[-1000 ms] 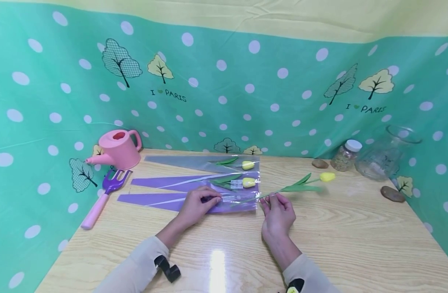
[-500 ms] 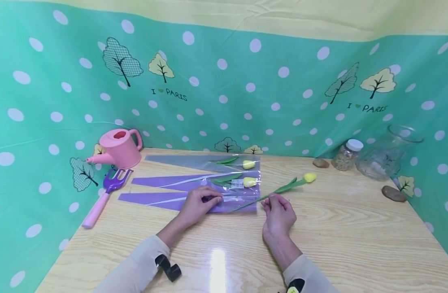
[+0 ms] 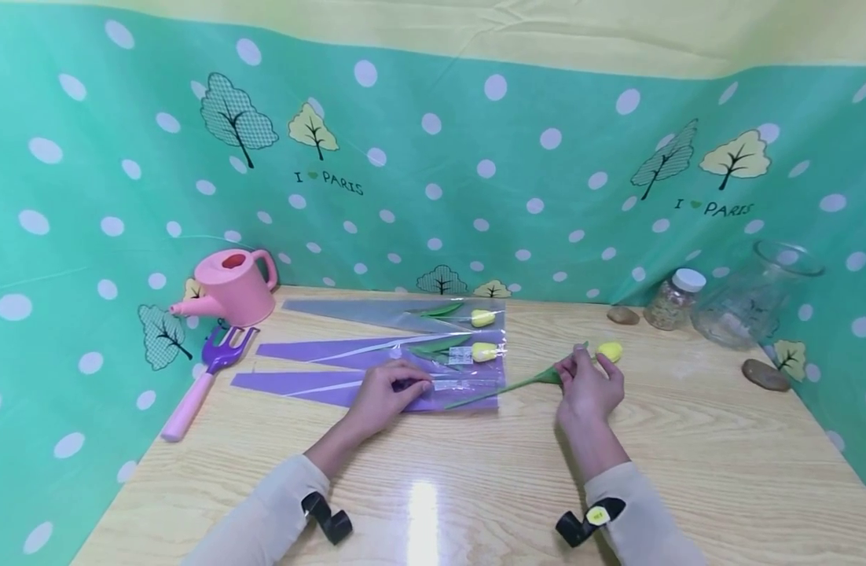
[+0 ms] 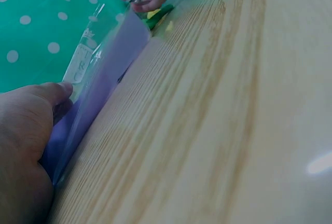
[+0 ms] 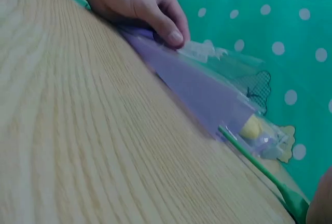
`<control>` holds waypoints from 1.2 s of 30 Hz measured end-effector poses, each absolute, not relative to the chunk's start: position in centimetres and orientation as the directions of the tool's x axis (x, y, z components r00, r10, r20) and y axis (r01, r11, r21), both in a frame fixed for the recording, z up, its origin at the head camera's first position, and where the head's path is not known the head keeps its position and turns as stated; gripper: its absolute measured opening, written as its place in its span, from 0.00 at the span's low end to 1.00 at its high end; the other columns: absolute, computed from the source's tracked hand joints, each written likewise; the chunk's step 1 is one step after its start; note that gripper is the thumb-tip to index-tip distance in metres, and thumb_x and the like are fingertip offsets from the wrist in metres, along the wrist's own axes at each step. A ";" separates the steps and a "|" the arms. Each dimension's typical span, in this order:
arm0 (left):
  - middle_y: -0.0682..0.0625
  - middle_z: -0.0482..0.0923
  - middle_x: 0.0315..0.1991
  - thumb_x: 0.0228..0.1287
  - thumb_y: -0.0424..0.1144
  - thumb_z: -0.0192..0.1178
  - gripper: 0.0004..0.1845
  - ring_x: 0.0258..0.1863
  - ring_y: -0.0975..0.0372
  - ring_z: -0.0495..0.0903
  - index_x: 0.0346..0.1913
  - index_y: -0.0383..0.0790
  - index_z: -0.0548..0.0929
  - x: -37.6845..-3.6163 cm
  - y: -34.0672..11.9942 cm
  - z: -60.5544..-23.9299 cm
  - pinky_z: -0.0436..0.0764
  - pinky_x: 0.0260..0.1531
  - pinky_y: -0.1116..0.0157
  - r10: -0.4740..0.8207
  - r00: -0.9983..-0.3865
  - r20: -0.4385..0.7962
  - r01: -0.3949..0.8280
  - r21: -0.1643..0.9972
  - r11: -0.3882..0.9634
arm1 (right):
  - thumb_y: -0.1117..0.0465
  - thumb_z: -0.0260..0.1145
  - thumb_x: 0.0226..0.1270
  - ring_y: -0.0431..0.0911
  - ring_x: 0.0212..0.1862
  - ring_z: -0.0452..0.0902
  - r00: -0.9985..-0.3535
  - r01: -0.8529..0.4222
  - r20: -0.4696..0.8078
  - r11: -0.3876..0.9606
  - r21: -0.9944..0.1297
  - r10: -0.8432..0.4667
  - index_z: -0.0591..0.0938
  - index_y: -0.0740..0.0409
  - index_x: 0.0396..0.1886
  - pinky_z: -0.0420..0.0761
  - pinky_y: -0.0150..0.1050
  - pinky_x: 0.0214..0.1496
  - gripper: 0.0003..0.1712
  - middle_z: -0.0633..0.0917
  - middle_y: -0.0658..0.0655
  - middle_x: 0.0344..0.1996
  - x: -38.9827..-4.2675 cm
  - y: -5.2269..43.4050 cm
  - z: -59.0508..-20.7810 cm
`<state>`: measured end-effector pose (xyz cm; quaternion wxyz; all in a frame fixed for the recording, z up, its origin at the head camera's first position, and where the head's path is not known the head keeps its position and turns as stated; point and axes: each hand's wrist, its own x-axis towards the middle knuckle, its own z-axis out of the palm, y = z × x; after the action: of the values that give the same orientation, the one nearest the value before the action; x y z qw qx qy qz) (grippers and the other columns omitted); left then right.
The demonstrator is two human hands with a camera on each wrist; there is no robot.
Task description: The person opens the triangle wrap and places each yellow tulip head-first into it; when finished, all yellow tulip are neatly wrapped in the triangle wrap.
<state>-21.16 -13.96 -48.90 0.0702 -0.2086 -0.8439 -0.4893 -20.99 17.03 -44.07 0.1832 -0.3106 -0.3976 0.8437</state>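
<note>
Three long, tapering flower sleeves lie side by side, wide ends to the right. My left hand (image 3: 387, 395) pinches the clear film of the nearest purple sleeve (image 3: 284, 384); in the left wrist view, the film (image 4: 85, 73) stands lifted off the purple backing. My right hand (image 3: 590, 384) holds an artificial yellow tulip (image 3: 610, 351) by its leaves, just below the bloom. Its green stem (image 5: 249, 154) points left and overlaps the nearest sleeve's wide end. The middle purple sleeve (image 3: 291, 351) and the far greyish sleeve (image 3: 334, 309) each contain a yellow tulip.
At the left are a pink watering can (image 3: 235, 291) and a purple hand fork (image 3: 199, 385) with a pink handle. A brown stone (image 3: 622, 315), a white-lidded jar (image 3: 673, 300), a glass vase (image 3: 740, 310) and another stone (image 3: 765, 375) stand along the right back.
My right hand has shifted its grip from the stem rightward to the leaves near the bloom. The tulip has swung and slid left over the sleeve. My left hand stays at the film.
</note>
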 end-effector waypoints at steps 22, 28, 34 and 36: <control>0.58 0.89 0.40 0.65 0.39 0.72 0.04 0.46 0.64 0.86 0.41 0.49 0.93 -21.1 -13.9 -48.9 0.83 0.47 0.70 0.278 -0.908 0.314 0.411 0.799 0.438 | 0.65 0.63 0.76 0.38 0.31 0.78 -0.765 0.152 -0.489 -0.621 -0.769 0.418 0.65 0.53 0.63 0.83 0.29 0.38 0.23 0.82 0.48 0.30 -22.0 18.1 -44.7; 0.58 0.89 0.40 0.65 0.39 0.72 0.04 0.46 0.63 0.86 0.41 0.50 0.93 -21.1 -14.0 -48.9 0.83 0.48 0.70 0.272 -0.907 0.321 0.413 0.802 0.431 | 0.63 0.63 0.77 0.37 0.27 0.75 -0.762 0.119 -0.422 -0.534 -0.837 0.492 0.63 0.49 0.69 0.79 0.28 0.30 0.27 0.81 0.47 0.31 -21.7 17.7 -44.7; 0.58 0.89 0.40 0.65 0.39 0.72 0.04 0.46 0.64 0.85 0.41 0.49 0.93 -21.1 -13.9 -49.1 0.83 0.48 0.70 0.272 -0.913 0.305 0.400 0.805 0.439 | 0.63 0.63 0.77 0.37 0.22 0.72 -0.746 0.068 -0.390 -0.522 -0.850 0.539 0.68 0.47 0.56 0.74 0.29 0.24 0.16 0.80 0.48 0.27 -21.7 17.4 -44.8; 0.58 0.89 0.41 0.65 0.39 0.72 0.04 0.46 0.64 0.85 0.41 0.49 0.93 -21.2 -13.9 -49.1 0.83 0.48 0.70 0.273 -0.913 0.302 0.398 0.803 0.443 | 0.63 0.64 0.76 0.37 0.21 0.71 -0.742 0.056 -0.384 -0.520 -0.852 0.549 0.69 0.48 0.54 0.73 0.30 0.22 0.15 0.80 0.47 0.25 -21.6 17.4 -44.9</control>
<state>-21.20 -13.92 -49.14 0.0642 -0.1981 -0.8470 -0.4890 -21.64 17.38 -44.90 0.1524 -0.3252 -0.4655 0.8089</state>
